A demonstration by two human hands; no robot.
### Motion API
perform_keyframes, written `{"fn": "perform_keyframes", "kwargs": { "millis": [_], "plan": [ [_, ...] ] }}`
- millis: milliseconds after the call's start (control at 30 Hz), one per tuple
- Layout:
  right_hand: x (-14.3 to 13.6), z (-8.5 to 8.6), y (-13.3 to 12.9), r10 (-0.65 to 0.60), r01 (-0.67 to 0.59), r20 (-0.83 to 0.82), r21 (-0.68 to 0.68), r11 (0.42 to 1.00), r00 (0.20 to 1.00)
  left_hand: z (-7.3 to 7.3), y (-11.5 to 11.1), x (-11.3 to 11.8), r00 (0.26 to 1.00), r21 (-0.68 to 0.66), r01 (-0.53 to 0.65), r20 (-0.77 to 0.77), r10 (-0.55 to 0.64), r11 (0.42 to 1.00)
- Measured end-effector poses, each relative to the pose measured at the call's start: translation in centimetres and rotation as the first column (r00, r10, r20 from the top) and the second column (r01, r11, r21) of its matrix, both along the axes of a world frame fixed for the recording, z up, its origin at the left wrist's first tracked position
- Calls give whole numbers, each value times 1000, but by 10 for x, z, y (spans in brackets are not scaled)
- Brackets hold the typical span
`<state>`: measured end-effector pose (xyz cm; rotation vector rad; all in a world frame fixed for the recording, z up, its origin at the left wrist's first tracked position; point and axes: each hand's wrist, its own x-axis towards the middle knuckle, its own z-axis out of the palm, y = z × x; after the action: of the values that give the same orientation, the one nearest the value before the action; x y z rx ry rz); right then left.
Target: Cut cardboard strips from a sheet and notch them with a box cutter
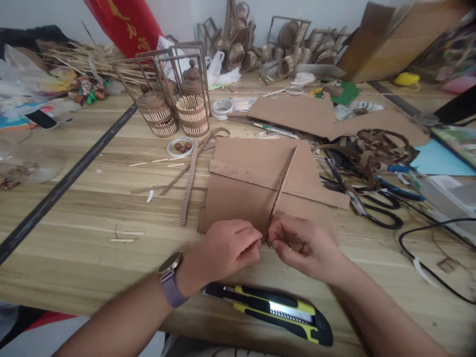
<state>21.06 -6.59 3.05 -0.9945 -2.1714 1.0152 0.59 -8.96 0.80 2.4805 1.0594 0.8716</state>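
A narrow cardboard strip (279, 191) stands on its edge, slanting over flat brown cardboard (238, 206). Its near end is pinched between the fingertips of my left hand (238, 244), which wears a watch at the wrist, and those of my right hand (299, 244). Another flat strip (245, 177) lies crosswise on the cardboard, beneath the upright one. Close to the table's front edge, below my hands, rests a yellow and black utility knife (275, 313). Ridged cardboard strips (189, 186) lie left of the cardboard.
Scissors (359, 198) and a tangle of brown strips (383, 151) lie at the right, near a black cable (420, 263). Small stick-sided buckets in frames (191, 116), a tape roll with brown beads (180, 147) and thin sticks (128, 240) are at the left.
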Motion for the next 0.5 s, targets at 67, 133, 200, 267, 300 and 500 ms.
{"fn": "perform_keyframes", "kwargs": {
  "millis": [67, 133, 200, 267, 300, 500],
  "plan": [
    [0, 0, 0, 2, -2, 7, 4, 1000, 1000, 2, 1, -1, 1000, -4, 5, -18, -5, 1000],
    [1, -1, -1, -1, 1, 19, 23, 1000, 1000, 3, 2, -1, 999, -26, 11, -37, -12, 1000],
    [1, -3, -1, 10, -12, 32, 65, 998, 999, 3, 3, -1, 997, -62, 12, -71, -16, 998],
    [0, -5, -1, 25, -30, 45, 119, 992, 999, 3, 3, 0, 993, -85, 9, -114, -19, 996],
    [0, -5, -1, 29, -36, 51, 149, 988, 998, 3, 3, 0, 991, -88, 7, -130, -18, 996],
    [-2, -11, 0, -2, -24, 61, 419, 908, 998, 2, 2, 1, 998, -113, -56, -22, 54, 992]
  ]
}}
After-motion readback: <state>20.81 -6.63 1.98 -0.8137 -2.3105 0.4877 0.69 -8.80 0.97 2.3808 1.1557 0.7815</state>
